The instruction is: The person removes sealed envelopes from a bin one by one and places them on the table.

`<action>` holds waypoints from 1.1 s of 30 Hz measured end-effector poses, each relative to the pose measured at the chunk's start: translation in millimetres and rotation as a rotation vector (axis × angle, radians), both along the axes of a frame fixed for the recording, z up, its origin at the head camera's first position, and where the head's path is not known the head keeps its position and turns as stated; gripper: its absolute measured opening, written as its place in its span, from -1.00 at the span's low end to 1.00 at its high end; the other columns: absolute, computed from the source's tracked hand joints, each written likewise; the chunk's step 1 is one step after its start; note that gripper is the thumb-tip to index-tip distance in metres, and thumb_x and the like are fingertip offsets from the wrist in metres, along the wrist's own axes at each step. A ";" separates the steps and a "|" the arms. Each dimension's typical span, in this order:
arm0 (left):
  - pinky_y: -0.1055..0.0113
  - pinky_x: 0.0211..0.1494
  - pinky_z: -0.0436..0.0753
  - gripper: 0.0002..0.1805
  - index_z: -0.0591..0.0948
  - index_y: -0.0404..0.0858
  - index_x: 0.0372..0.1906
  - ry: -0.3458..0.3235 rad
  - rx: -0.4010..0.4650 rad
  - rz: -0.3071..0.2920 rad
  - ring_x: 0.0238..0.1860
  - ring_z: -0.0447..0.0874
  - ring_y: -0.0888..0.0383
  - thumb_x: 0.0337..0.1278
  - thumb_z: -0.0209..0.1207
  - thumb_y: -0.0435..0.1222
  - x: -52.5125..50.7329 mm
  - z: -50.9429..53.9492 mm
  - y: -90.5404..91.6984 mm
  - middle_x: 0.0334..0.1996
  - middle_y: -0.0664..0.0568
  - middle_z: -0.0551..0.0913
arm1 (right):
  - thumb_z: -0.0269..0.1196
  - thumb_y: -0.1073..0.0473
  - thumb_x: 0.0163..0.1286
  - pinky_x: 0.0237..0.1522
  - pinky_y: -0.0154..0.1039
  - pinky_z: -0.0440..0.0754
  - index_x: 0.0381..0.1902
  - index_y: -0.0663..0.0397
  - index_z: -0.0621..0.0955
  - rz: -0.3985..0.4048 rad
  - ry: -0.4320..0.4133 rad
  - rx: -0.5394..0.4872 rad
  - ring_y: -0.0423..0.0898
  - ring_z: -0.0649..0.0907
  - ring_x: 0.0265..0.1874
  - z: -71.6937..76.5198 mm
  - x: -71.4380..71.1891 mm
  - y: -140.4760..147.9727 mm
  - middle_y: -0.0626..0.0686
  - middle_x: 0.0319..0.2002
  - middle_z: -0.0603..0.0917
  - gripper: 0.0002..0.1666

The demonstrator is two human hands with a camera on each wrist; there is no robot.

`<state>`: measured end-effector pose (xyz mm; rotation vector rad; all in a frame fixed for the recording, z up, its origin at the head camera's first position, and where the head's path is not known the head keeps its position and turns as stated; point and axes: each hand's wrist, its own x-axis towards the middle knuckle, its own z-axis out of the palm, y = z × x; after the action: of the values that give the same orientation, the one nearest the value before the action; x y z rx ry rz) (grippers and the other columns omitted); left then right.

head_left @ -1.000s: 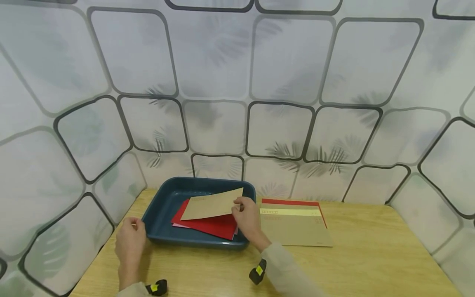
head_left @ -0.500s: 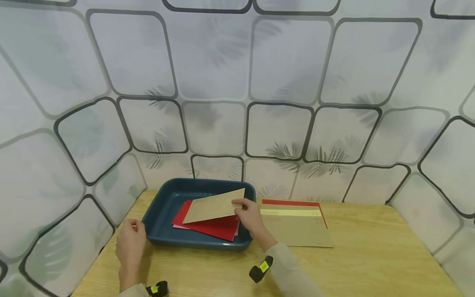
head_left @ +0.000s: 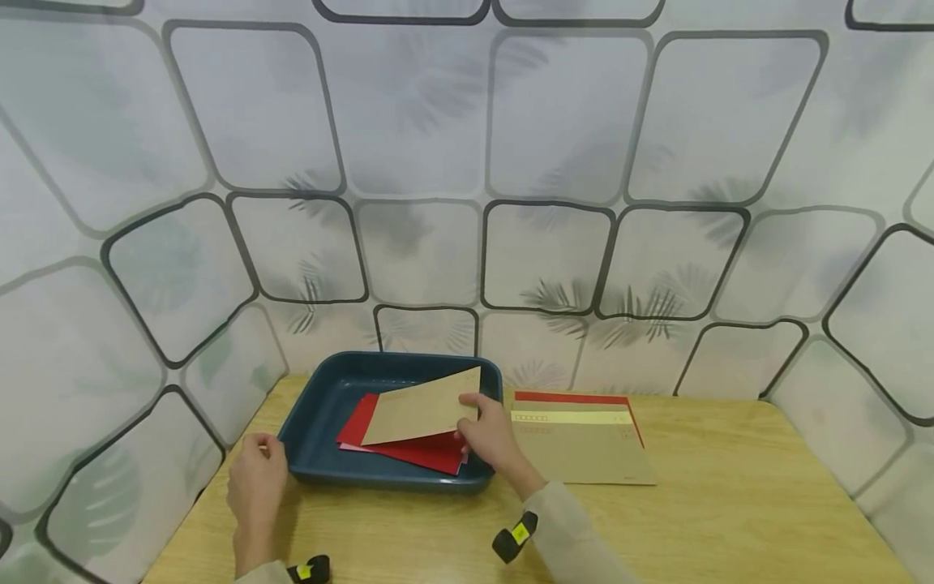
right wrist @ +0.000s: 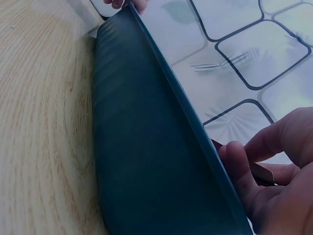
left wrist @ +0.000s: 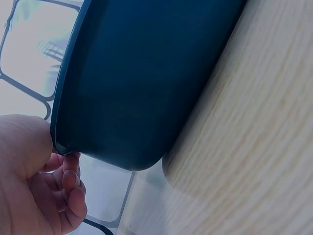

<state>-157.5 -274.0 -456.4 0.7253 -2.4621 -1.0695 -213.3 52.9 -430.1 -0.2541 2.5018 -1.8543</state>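
Note:
A dark blue tray (head_left: 310, 442) stands on the wooden table. My left hand (head_left: 257, 483) pinches its rim at the left front corner; the left wrist view has the fingertips curled at that rim (left wrist: 61, 144). Inside the tray, a tan envelope (head_left: 419, 408) lies slanted over a red envelope (head_left: 430, 456), with pale pink edges below. My right hand (head_left: 494, 438) holds the tan envelope by its right end, just over the tray's right side. In the right wrist view a dark envelope edge (right wrist: 261, 174) shows between thumb and fingers.
Right of the tray, a stack of envelopes (head_left: 584, 454) lies flat, tan on top, with yellow and red edges showing behind. A patterned curtain (head_left: 547, 251) encloses the table (head_left: 730, 503) at the back and sides.
The tan envelope has turned slightly, its left end dropping toward the front of the tray. My right hand has shifted a little with it. The left hand stays at the rim.

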 end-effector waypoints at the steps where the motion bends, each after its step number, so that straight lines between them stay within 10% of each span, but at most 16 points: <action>1: -0.12 -0.27 0.46 -0.59 0.46 -0.38 0.10 -0.001 0.001 0.000 -0.18 0.58 -0.29 0.47 -0.18 -0.15 0.0 0.0 0.2 -0.10 -0.36 0.58 | 0.12 0.47 0.16 -0.52 0.05 0.69 0.20 0.43 0.51 0.003 0.004 -0.002 -0.03 0.63 -0.75 0.6 0.5 0.1 0.15 -0.58 0.71 -0.42; 12: -0.12 -0.28 0.46 -0.59 0.46 -0.39 0.09 0.011 -0.002 0.000 -0.20 0.58 -0.29 0.47 -0.19 -0.16 -0.9 0.2 0.9 -0.11 -0.37 0.59 | 0.08 0.51 0.16 -0.51 0.03 0.70 0.24 0.41 0.49 -0.024 -0.015 -0.083 -0.14 0.62 -0.72 4.9 2.8 7.7 0.21 -0.54 0.71 -0.39; 33: -0.15 -0.24 0.45 -0.58 0.45 -0.40 0.09 0.002 0.006 0.005 -0.14 0.57 -0.32 0.47 -0.20 -0.15 0.0 0.5 1.1 -0.08 -0.38 0.58 | 0.07 0.50 0.24 -0.59 -0.31 0.65 0.33 0.36 0.45 -0.085 -0.024 -0.334 -0.10 0.75 -0.51 1.0 8.4 41.7 0.43 0.33 0.39 -0.36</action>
<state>-157.6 -272.8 -455.9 0.7313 -2.4548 -1.0753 -204.9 94.6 -429.1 -0.1289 2.2077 -2.2888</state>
